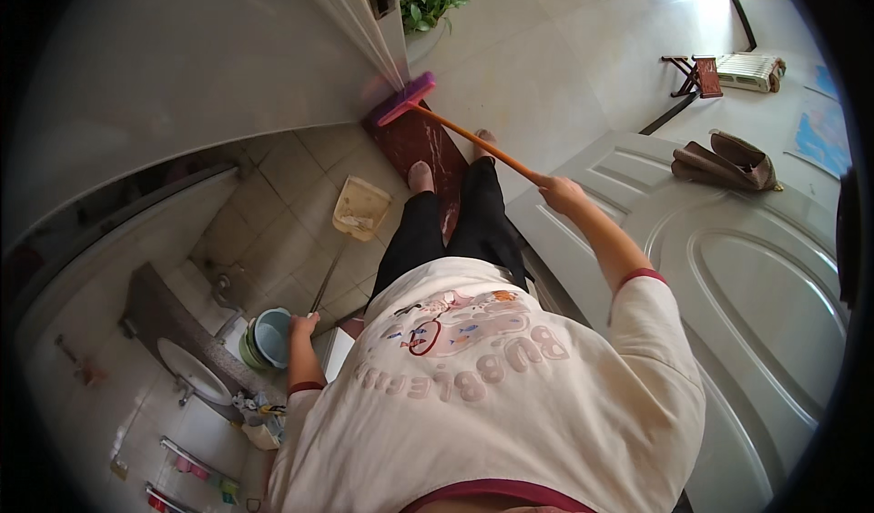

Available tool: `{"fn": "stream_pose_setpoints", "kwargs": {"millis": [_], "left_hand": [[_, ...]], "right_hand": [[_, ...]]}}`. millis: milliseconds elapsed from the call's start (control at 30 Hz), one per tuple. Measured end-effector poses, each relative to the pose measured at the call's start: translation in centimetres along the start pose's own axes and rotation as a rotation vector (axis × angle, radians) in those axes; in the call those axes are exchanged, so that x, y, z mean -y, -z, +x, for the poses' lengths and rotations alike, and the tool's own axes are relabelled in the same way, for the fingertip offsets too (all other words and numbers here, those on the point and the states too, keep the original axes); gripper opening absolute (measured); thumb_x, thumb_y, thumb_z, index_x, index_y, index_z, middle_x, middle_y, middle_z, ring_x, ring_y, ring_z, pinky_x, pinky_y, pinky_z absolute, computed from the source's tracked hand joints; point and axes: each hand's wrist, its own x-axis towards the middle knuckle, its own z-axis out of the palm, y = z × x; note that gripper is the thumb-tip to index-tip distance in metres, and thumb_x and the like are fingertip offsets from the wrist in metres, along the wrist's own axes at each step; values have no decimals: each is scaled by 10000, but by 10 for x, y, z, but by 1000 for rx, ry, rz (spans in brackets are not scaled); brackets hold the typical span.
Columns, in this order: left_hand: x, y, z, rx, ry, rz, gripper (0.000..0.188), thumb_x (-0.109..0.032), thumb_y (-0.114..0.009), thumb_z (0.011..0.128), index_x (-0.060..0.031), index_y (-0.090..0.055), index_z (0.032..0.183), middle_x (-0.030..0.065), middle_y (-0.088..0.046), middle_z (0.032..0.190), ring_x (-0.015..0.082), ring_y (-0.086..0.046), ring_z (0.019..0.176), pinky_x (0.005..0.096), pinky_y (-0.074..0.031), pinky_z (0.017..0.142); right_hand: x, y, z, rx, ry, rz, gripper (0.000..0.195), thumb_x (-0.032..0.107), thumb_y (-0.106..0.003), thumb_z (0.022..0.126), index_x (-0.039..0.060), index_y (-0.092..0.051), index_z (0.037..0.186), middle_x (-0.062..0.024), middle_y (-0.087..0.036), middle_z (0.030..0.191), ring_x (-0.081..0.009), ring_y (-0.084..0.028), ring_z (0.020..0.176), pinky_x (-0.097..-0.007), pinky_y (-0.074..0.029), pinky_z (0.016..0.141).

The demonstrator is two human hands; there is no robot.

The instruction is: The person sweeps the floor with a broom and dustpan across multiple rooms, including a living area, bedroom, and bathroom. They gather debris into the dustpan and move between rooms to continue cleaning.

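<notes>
My right hand (564, 193) grips the upper end of a broom's orange handle (478, 141). The pink and purple broom head (404, 99) rests at the far end of the dark red door threshold (427, 141), close to the white door frame. Down on the left, my left hand (304, 324) is closed around the thin handle (328, 274) of a long-handled dustpan. The dustpan's cream pan (361, 208) lies over the tiled floor, with some pale debris inside. One of my bare feet is on the threshold, the other at its right edge.
To my right stands a white panelled door (737, 253) with a brown bag (727, 163) at it. At left are a washbasin (194, 371) on a stone counter and stacked basins (272, 335). A potted plant (430, 8), a folding stool (703, 76) and a white heater (750, 70) stand beyond.
</notes>
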Motion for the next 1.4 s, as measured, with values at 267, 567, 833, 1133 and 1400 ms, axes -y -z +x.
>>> {"fn": "stream_pose_setpoints", "kwargs": {"millis": [267,567,833,1133,1400], "left_hand": [[3,-25,19,287,27,243,580,-405,-622,783,-80,-512,1251,152,-503,1291,281,-477,1198,495,-371,975],[-26,15,-1,48,-76,435,327,-224,-458,899,-64,-601,1146,124,-574,1209,266,-568,1093,391,-475,863],[-38,50,-9,-146,-207,491,273,-234,-487,876,-79,-643,1038,129,-623,1110,269,-588,1057,408,-473,841],[-85,86,-31,-223,-265,631,262,-230,-524,849,-96,-637,1043,104,-641,1077,250,-603,1031,395,-436,860],[-141,99,-32,-181,-242,706,284,-256,-537,844,-96,-638,1056,106,-635,1097,270,-607,1031,402,-460,859]], "right_hand": [[-55,-26,-45,28,-54,-185,418,258,-494,892,388,-455,1287,-146,-638,1000,-340,-606,915,-437,-484,767],[-30,-28,-5,-81,43,-118,384,264,-492,892,361,-488,1264,-156,-641,966,-354,-610,868,-446,-488,741],[-62,-72,-50,-34,-74,-26,365,250,-498,885,349,-529,1234,-129,-648,974,-325,-603,923,-421,-484,787],[-171,-56,-116,-282,-383,372,351,288,-495,904,316,-521,1253,-113,-623,1084,-322,-584,977,-401,-468,811],[-253,34,15,-479,-604,789,330,294,-452,924,138,-552,1197,-95,-558,576,-212,-470,360,-374,-375,345]]}}
